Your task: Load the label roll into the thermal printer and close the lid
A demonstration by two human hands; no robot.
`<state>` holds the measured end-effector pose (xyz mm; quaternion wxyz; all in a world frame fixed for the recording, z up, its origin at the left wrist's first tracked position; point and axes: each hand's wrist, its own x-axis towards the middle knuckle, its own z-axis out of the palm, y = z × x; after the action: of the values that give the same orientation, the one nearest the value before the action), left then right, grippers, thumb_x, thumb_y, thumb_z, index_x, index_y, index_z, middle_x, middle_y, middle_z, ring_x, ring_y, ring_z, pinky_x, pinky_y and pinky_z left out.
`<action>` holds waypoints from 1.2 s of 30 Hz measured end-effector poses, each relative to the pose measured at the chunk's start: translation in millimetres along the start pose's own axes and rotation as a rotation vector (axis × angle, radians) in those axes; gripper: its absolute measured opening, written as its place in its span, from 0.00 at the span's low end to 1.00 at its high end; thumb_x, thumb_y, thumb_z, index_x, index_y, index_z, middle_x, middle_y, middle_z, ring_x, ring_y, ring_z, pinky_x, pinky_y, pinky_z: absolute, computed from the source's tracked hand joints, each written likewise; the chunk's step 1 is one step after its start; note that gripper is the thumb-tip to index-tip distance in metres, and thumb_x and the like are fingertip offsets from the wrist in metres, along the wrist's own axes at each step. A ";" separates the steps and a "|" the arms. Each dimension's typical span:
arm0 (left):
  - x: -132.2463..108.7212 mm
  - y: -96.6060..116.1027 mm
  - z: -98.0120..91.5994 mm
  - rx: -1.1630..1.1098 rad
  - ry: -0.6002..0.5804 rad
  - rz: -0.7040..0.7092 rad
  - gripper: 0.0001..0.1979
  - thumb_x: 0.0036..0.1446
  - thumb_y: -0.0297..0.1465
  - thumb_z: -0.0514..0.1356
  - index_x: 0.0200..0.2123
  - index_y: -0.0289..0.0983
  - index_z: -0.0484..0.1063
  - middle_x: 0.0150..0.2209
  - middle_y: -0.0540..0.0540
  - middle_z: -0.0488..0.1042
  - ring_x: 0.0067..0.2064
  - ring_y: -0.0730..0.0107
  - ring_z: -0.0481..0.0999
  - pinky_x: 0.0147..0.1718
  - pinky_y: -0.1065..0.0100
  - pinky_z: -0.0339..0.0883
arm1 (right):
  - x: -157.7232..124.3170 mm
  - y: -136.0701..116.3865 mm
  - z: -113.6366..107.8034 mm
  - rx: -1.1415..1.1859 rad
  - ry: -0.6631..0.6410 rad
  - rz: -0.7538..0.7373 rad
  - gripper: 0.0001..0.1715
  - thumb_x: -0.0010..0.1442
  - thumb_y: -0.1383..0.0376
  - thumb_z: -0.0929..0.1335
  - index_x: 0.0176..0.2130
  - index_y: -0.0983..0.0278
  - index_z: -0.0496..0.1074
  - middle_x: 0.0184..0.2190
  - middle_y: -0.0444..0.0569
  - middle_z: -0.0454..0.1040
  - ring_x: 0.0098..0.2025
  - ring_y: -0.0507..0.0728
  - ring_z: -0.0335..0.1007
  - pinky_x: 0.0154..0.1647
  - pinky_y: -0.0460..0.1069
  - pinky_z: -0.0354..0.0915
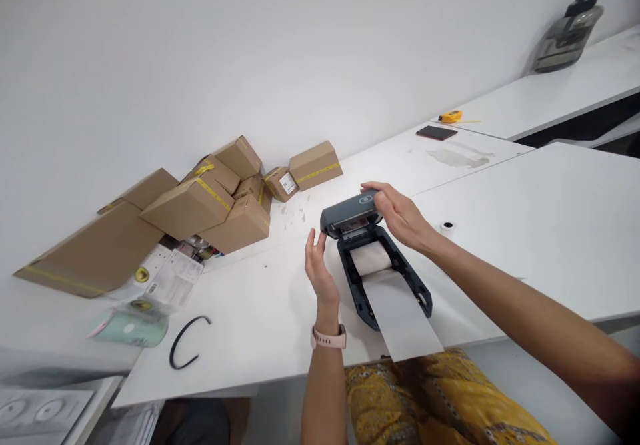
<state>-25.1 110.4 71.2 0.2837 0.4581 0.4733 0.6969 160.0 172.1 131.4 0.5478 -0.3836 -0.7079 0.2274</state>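
A dark label printer stands on the white table with its lid raised. Inside it lies a roll of white paper, and a wide strip of that paper hangs out over the table's front edge. My right hand grips the lid's right end, fingers behind it and thumb in front. At the lid's left end is my left hand, its fingers apart, fingertips at the lid's lower corner; a pink watch band circles that wrist.
Cardboard boxes are piled at the back left. Packets, a green pouch and a black curved band lie left. A small white roll stands right of the printer. Farther back are a dark tablet, yellow tape measure and bottle.
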 end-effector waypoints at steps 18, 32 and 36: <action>-12.7 -61.7 -1.9 0.319 -0.157 -0.303 0.25 0.65 0.43 0.57 0.62 0.40 0.66 0.65 0.39 0.68 0.63 0.56 0.69 0.58 0.61 0.67 | 73.8 18.3 10.4 -0.026 0.060 0.168 0.33 0.69 0.43 0.57 0.56 0.61 0.69 0.60 0.57 0.71 0.59 0.65 0.67 0.60 0.60 0.61; -9.2 -57.4 -0.7 0.449 -0.177 -0.259 0.32 0.66 0.40 0.56 0.70 0.38 0.53 0.67 0.35 0.66 0.67 0.58 0.66 0.63 0.59 0.62 | -25.2 62.6 47.4 -0.656 -0.970 -0.177 0.46 0.48 0.64 0.74 0.64 0.68 0.65 0.58 0.65 0.73 0.58 0.72 0.71 0.59 0.63 0.62; -4.9 -44.7 -0.5 0.608 -0.267 -0.202 0.35 0.67 0.37 0.52 0.73 0.38 0.44 0.67 0.35 0.65 0.68 0.57 0.65 0.64 0.55 0.59 | -21.4 58.5 59.4 -0.686 -0.986 -0.167 0.45 0.45 0.67 0.74 0.61 0.72 0.67 0.54 0.69 0.75 0.55 0.75 0.73 0.57 0.65 0.62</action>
<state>-25.1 123.6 28.1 0.2611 0.5596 0.6609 0.4265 123.0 196.3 57.6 0.0167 -0.3307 -0.9389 0.0934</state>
